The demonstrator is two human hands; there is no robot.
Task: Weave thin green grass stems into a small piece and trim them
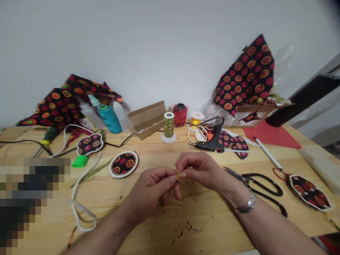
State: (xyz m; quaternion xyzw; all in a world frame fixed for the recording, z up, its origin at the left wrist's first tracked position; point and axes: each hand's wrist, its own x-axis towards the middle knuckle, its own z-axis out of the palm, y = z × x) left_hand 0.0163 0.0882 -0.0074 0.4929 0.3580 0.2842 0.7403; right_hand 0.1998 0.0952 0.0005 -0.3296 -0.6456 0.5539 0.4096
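Observation:
My left hand (pixel 156 184) and my right hand (pixel 198 170) meet above the middle of the wooden table. Both are closed, fingertips pinching a small bit of knotted yellow cord (pixel 179 176) between them. Most of the cord is hidden by the fingers. Left of my hands lies a round white-framed piece (pixel 123 164) with dark patterned fabric inside. Black-handled scissors (pixel 249 182) rest beside my right wrist. A black hot glue gun (pixel 212 142) lies just beyond my right hand, among fabric pieces and cords.
An olive thread spool (pixel 169 125), red spool (pixel 180 115), yellow cord spool (pixel 196 120) and open cardboard box (pixel 148 122) stand behind. A white cable (pixel 75 191) loops at left. An octagonal fabric piece (pixel 309 191) lies right. Dark scraps (pixel 182 232) dot the table front.

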